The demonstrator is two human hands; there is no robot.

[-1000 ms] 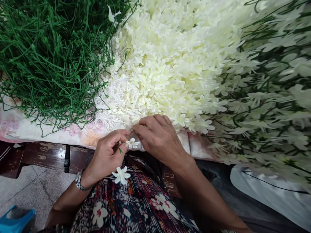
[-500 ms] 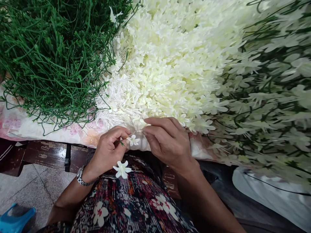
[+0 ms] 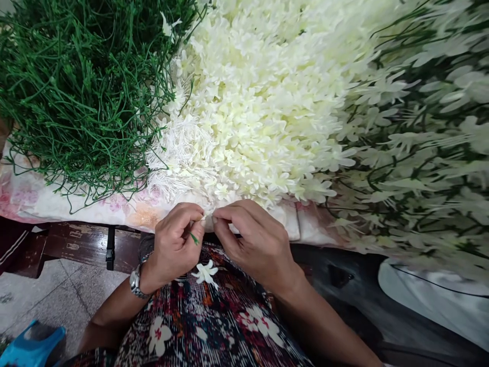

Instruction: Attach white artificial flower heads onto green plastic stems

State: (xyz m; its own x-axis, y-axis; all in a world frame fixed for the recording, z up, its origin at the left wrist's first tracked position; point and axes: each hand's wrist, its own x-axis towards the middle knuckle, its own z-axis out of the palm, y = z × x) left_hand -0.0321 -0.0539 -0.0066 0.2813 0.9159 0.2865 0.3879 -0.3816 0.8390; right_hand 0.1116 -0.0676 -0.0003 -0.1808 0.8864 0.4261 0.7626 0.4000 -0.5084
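Note:
My left hand point(image 3: 176, 243) is closed in a pinch on a thin green stem point(image 3: 194, 238), which carries a small white flower point(image 3: 205, 272) hanging below over my lap. My right hand point(image 3: 256, 243) is closed too, thumb and forefinger pinched against the left fingertips on a tiny white piece I cannot name. Both hands sit at the near edge of a big heap of loose cream flower petals point(image 3: 267, 102). A clump of thin white stamens point(image 3: 183, 153) lies just above the left hand.
A heap of bare green stems point(image 3: 84, 86) fills the upper left. Finished stems with white flowers point(image 3: 420, 142) are piled at the right. All rest on a floral cloth point(image 3: 30, 201) over a dark wooden bench point(image 3: 76, 244). A blue object point(image 3: 30, 346) lies on the floor.
My right hand drew back from the petal heap and met the left fingertips. The flower that showed at the left fingertips is now hidden between the fingers. The hanging flower swung slightly right.

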